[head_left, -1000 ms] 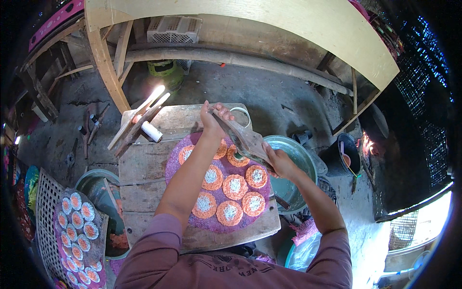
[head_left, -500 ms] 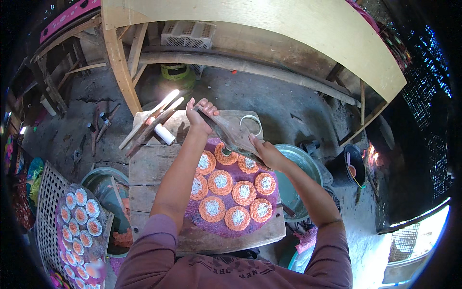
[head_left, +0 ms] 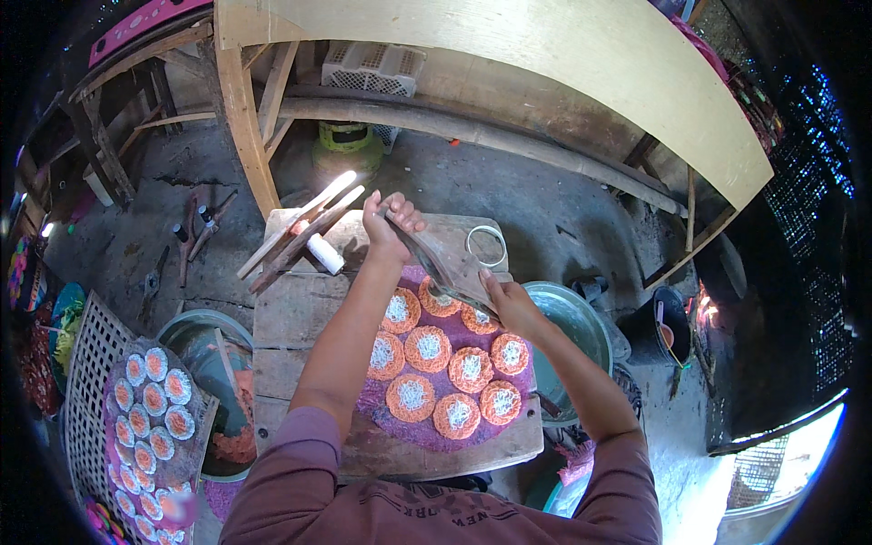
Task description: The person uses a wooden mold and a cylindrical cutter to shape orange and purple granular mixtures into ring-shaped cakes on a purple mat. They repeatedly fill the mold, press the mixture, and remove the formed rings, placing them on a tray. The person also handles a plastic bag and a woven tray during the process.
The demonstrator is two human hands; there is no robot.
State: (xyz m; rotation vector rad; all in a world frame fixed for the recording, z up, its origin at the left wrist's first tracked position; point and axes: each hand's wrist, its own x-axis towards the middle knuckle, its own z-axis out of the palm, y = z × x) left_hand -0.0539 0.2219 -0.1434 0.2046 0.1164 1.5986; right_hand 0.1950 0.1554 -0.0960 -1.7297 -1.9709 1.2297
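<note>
Orange discs (head_left: 457, 414), white centres (head_left: 410, 396); mottled purple sheet (head_left: 421, 438); greenish basin (head_left: 576, 318); yellow-green cylinder (head_left: 347, 156); maroon shirt (head_left: 409, 520)

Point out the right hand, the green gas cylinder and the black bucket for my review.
Right hand (head_left: 516, 308), head view: back of the hand.
Green gas cylinder (head_left: 348, 156), head view: its body.
Black bucket (head_left: 639, 336), head view: its wall.

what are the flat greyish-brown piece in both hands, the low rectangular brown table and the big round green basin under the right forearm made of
Flat piece: unclear; smooth with glossy streaks, maybe plastic film or worn wood.
Low table: wood, weathered and dull, judging by the plank seam and stained surface.
Basin: probably plastic, smooth, even colour, slight sheen.
</note>
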